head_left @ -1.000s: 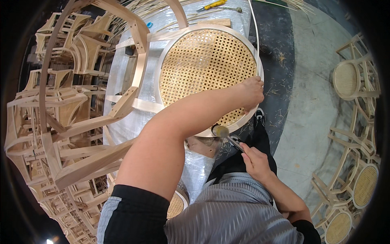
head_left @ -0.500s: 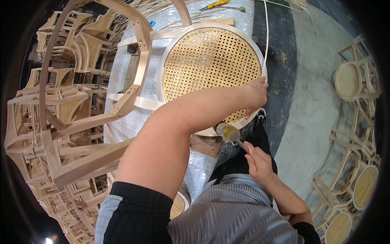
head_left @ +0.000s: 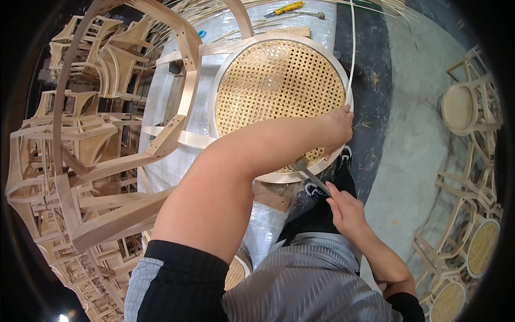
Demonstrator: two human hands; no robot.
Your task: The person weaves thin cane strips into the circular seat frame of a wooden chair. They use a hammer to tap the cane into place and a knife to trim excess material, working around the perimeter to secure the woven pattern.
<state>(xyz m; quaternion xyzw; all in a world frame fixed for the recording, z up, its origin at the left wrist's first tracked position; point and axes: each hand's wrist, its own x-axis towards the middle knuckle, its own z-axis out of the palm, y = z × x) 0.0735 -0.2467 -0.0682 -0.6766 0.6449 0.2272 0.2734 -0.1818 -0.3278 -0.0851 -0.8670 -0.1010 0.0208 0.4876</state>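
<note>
A round cane-webbed chair seat [head_left: 279, 80] in a pale wooden frame lies before me. My left hand [head_left: 338, 129] is closed at its right rim, where a long pale cane strip [head_left: 352, 48] runs up and away from under the fingers. The fingertips are partly hidden. My right hand [head_left: 346, 212] is wrapped round the handle of a hammer [head_left: 314, 180]. The hammer's head is at the near right rim, just below my left hand. Whether it touches the rim I cannot tell.
The chair's curved wooden back [head_left: 188, 91] rises on the left. At the far side lie a yellow-handled tool [head_left: 289, 7] and loose cane strips [head_left: 397, 8]. Stacked wooden chair frames [head_left: 91, 139] fill the left; more chairs [head_left: 458, 107] stand along the right.
The hammer, blurred and raised before, has come down to the seat's near right rim. My left hand stays at the right rim with the strip.
</note>
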